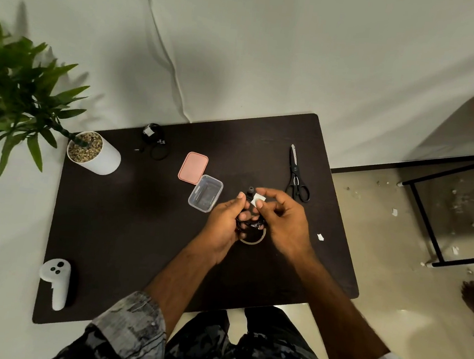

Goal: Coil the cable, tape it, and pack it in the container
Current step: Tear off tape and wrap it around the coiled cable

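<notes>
Left hand [227,222] is gripping the coiled cable [247,224] above the table [137,227]; right hand [280,216] is pinching tape [258,200] against it. Open container [205,193] is sitting just left.

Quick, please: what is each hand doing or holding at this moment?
Left hand: closed on the coiled black cable.
Right hand: pinching a white tape piece.

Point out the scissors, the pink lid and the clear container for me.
scissors [295,171]: head view, on the pivot between blades and handles.
pink lid [193,166]: head view, middle of its top face.
clear container [195,202]: head view, on its near left rim.
</notes>
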Action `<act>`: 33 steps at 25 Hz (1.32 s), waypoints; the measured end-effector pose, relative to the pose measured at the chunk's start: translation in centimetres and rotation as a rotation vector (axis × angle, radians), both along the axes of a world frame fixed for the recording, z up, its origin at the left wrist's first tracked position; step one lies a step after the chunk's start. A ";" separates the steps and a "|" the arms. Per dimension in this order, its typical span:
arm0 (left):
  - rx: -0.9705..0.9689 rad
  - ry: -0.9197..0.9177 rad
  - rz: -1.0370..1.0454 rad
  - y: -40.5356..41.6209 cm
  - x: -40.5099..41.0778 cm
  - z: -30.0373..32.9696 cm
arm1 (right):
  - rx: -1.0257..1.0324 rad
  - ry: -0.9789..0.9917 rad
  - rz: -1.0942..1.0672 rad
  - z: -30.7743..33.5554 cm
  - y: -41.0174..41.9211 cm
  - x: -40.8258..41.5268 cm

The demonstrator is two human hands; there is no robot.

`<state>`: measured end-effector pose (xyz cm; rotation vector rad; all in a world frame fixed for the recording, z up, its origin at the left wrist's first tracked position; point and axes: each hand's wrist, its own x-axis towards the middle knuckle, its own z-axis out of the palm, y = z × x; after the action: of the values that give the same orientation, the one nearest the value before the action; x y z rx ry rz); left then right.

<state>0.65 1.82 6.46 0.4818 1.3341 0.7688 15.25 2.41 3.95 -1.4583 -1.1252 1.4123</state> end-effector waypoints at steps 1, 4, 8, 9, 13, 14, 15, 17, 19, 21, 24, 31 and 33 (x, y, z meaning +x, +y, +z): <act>0.010 0.015 0.014 0.1 0.1 -0.1 | 0.006 -0.029 0.009 -0.1 0.0 -0.1; 0.034 0.044 0.042 0.3 0.1 0.2 | -0.006 -0.067 0.063 0.3 0.0 -0.1; 0.078 0.058 0.065 0.3 0.0 0.7 | -0.032 -0.089 0.236 1.2 0.5 0.3; 0.089 0.080 0.063 0.3 0.0 0.7 | -0.041 -0.081 0.262 1.3 0.6 0.3; 0.099 0.197 0.038 0.2 0.1 0.7 | -0.095 -0.052 0.254 1.4 0.7 0.2; 0.071 0.204 0.030 0.2 -0.1 0.7 | -0.127 -0.003 0.227 1.5 0.6 0.1; 0.036 0.195 0.015 0.2 -0.1 0.8 | -0.167 0.049 0.195 1.6 0.5 0.0; -0.024 0.163 0.003 0.0 -0.3 0.9 | -0.233 0.122 0.124 1.6 0.3 -0.1; -0.075 0.176 -0.016 0.0 -0.4 0.8 | -0.286 0.164 0.073 1.2 0.0 -0.2; -0.164 0.110 -0.031 0.2 -0.6 0.8 | -0.361 0.259 0.025 0.7 -0.1 -0.4; -0.282 -0.063 0.063 0.3 -0.7 0.8 | -0.431 0.386 -0.052 0.0 -0.2 -0.6; -0.196 -0.021 0.137 0.0 -1.0 0.1 | -0.143 -0.013 0.058 0.6 -0.4 -1.1; -0.143 0.043 0.118 0.0 -1.1 -0.2 | -0.100 -0.128 0.101 0.8 -0.2 -1.2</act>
<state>-0.45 1.80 6.31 0.3095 1.4565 0.7573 14.04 2.23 4.79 -1.6011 -1.2375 1.4803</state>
